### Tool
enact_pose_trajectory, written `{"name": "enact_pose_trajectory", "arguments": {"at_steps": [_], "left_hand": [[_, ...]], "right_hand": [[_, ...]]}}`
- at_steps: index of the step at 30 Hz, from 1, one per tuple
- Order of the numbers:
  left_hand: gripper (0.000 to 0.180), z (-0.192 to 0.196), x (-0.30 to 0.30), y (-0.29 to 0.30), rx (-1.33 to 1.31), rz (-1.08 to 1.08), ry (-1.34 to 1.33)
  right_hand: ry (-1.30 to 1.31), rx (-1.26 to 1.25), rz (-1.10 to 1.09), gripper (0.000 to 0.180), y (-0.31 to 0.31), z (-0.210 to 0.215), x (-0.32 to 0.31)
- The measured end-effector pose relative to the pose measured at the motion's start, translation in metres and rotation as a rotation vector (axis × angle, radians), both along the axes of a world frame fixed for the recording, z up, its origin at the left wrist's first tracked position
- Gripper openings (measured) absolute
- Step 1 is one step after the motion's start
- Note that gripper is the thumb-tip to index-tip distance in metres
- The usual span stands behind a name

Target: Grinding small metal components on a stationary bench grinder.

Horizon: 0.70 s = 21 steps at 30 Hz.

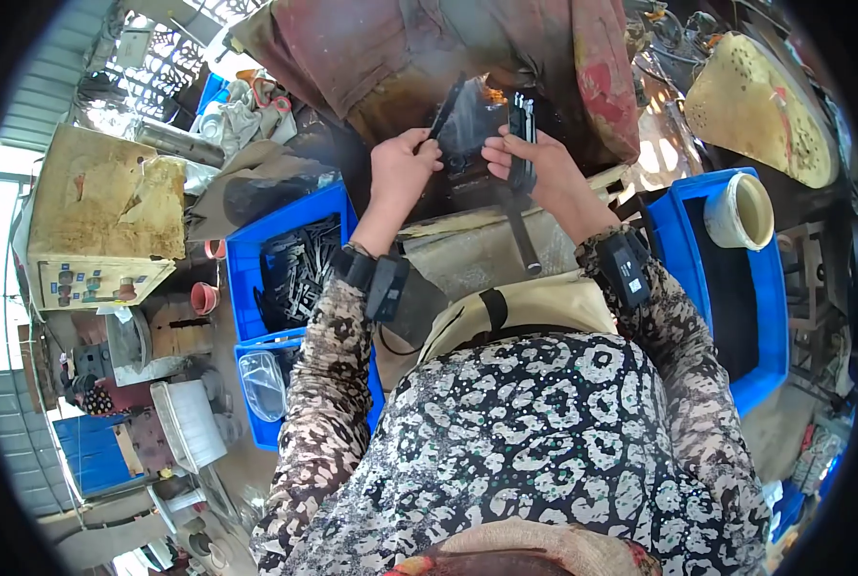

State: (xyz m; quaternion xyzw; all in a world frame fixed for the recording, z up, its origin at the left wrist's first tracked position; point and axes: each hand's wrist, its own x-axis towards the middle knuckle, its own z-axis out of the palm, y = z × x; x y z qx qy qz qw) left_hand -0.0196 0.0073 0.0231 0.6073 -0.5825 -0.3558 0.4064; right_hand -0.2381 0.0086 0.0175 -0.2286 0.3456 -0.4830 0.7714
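My left hand (pixel 402 173) is closed around a thin, dark, flat strip (pixel 446 110), which points up and away from me. My right hand (pixel 544 173) grips several narrow metal strips (pixel 522 120), held upright side by side with shiny ends on top; their exact kind I cannot make out. Both hands are before the opening under a stained red-brown cloth cover (pixel 467 43). A small orange glow (pixel 494 94) shows there between the hands, above a dark, hazy work area. Below my right hand, a dark rod (pixel 522 235) slants toward my lap.
On the left, a blue bin (pixel 241 259) contains many thin metal pieces; another blue crate (pixel 261 437) with a clear plastic container adjoins it. A blue bin (pixel 770 317) stands on the right, with a whitish bucket (pixel 741 213) at its far end. A worn machine cabinet (pixel 102 211) is farther left.
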Motion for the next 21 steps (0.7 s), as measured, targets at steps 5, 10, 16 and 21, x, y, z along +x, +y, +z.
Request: {"name": "enact_pose_trajectory", "arguments": {"at_steps": [5,10,16,21], "left_hand": [[0.022,0.007,-0.035,0.019,-0.193,0.015,0.001],[0.021,0.005,-0.047,0.028,-0.220,0.021,-0.056],[0.020,0.002,-0.045,0.037,-0.170,0.084,0.010],[0.024,0.000,-0.040,0.038,-0.088,0.089,0.093]], "right_hand": [[0.001,-0.007,-0.037,0.022,0.000,-0.004,0.002],[0.063,-0.088,-0.022,0.023,-0.003,-0.011,-0.003],[-0.032,-0.176,-0.040,0.028,0.002,-0.011,-0.001],[0.142,-0.253,-0.069,0.027,0.003,-0.012,-0.001]]}}
